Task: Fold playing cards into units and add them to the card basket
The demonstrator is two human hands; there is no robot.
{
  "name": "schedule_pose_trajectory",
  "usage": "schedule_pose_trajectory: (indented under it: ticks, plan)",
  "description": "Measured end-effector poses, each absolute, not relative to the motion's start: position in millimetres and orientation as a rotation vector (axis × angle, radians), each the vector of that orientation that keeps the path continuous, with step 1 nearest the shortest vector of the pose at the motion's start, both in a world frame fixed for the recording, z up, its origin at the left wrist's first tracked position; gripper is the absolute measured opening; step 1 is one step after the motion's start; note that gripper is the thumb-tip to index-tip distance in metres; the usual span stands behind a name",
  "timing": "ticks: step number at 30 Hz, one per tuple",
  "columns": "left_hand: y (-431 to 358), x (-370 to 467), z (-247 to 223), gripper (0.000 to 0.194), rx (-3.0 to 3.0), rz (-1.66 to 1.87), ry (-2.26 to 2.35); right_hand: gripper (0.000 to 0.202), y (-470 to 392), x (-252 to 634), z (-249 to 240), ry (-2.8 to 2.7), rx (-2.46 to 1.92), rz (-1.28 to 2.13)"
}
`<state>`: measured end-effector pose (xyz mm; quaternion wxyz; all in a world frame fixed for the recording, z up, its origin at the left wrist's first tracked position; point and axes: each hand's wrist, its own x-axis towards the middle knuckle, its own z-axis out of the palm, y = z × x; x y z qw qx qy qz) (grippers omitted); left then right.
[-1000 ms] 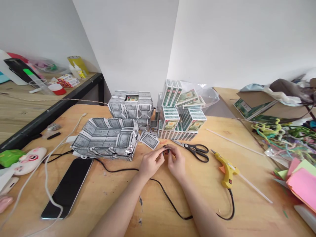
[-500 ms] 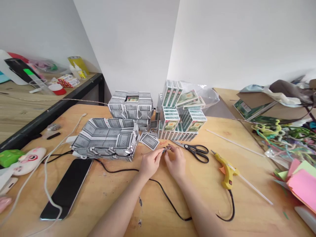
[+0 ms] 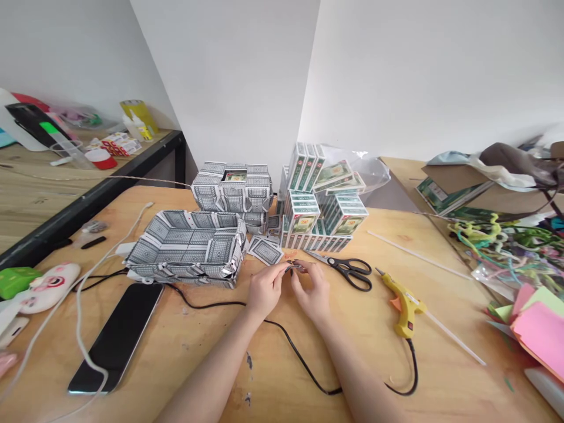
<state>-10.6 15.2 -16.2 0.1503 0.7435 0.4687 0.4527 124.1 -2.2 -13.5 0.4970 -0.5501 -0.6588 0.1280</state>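
My left hand (image 3: pixel 264 292) and my right hand (image 3: pixel 314 292) meet at the middle of the table, fingertips pinched on a small playing card (image 3: pixel 294 267) seen nearly edge-on. Most of that card is hidden by the fingers. Just behind my left hand lie a few loose playing cards (image 3: pixel 265 251) with grey patterned backs. To the left stands an open tray (image 3: pixel 189 271) built from folded cards, and behind it a taller card-built box (image 3: pixel 233 191). Black-handled scissors (image 3: pixel 351 270) lie right of my right hand.
Stacked card packs (image 3: pixel 315 241) stand at the back. A yellow glue gun (image 3: pixel 408 308) lies on the right, its black cord running under my forearms. A phone (image 3: pixel 118 338) lies front left with a white cable across it. Coloured paper (image 3: pixel 541 335) sits at the right edge.
Both hands stay pinched together on the card at nearly the same spot, with only slight finger movement. The whole view has shifted a few pixels.
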Motion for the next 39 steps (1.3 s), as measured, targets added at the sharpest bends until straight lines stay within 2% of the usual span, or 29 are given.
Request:
schedule_pose_trajectory:
  ticks: [3,19,26,33,39]
  plan:
    - [15,-10,-16,0.025,2.126,1.330,1.334,0.015,-1,124,-14,-1.621,-1.280,0.260]
    - [13,-9,-17,0.025,2.137,1.304,1.364,0.023,-1,124,-19,-1.616,-1.321,0.112]
    - [14,-11,-13,0.023,2.068,1.289,1.446,0.030,-4,129,-10,-1.653,-1.205,0.347]
    - [15,-11,-9,0.020,1.986,1.249,1.392,0.012,1,130,-18,-1.454,-1.263,0.523]
    - [12,-3,-10,0.016,1.892,1.245,1.334,0.011,2,131,-24,-1.323,-1.323,0.592]
